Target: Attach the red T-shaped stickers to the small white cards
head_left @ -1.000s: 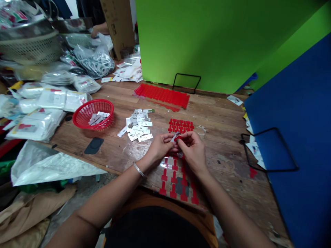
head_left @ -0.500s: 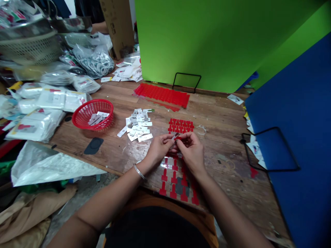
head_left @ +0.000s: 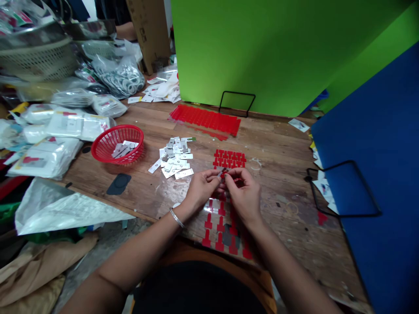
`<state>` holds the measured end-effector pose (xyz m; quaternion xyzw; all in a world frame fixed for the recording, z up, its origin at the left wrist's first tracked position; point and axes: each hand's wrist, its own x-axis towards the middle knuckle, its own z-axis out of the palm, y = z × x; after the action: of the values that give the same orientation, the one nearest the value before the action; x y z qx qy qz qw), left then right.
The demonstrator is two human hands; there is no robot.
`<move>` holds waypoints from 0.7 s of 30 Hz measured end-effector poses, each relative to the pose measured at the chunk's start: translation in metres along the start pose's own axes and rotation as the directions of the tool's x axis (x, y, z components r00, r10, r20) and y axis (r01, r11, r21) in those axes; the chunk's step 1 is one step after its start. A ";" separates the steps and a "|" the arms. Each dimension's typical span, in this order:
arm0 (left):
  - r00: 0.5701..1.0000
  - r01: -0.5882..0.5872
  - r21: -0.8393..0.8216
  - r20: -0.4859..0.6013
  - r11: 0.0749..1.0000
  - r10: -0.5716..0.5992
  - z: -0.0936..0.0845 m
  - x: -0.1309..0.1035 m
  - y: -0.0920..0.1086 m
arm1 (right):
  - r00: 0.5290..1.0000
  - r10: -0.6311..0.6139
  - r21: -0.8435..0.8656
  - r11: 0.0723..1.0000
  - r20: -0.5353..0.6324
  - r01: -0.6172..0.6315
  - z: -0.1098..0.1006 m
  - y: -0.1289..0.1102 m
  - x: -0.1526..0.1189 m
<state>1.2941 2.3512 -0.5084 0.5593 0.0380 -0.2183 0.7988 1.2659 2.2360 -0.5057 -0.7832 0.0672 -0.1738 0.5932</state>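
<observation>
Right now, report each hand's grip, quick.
Left hand: closed, fingertips pinching a small strip.
Right hand: closed, fingertips on a small red piece beside the strip.

A wooden table (head_left: 278,152) with red basket (head_left: 141,146), loose labels (head_left: 176,162), red cutouts (head_left: 208,221), and seemingly plastic-wrapped packets (head_left: 67,124).

Reads as moderate indoor light, fairly even across the wooden table (head_left: 281,152). Shows soft shading on the green panel (head_left: 248,52), deeper gloom along the far right of the blue panel (head_left: 376,131). Glares white off the clear plastic sheet (head_left: 214,213); glints off the plastic bags (head_left: 118,74). Stretches toward the edges, wide-angle. Turns soft at upper left. Too blurred for fine print on the white tags (head_left: 179,161).
</observation>
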 end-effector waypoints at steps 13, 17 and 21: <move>0.999 0.030 -0.008 -0.020 1.000 -0.030 0.003 -0.001 0.000 | 0.992 -0.112 -0.160 0.982 -0.064 0.101 -0.008 0.001 0.015; 1.000 0.025 -0.007 -0.006 1.000 -0.025 0.002 -0.001 0.000 | 0.995 -0.077 -0.149 0.987 -0.057 0.068 -0.007 0.005 0.016; 0.999 0.033 -0.017 -0.014 0.999 -0.034 0.003 -0.002 0.001 | 0.999 -0.013 -0.127 0.992 -0.045 0.007 -0.008 0.009 0.017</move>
<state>1.2924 2.3493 -0.5062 0.5532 0.0549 -0.2274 0.7995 1.2795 2.2214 -0.5091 -0.8154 0.0878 -0.1899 0.5397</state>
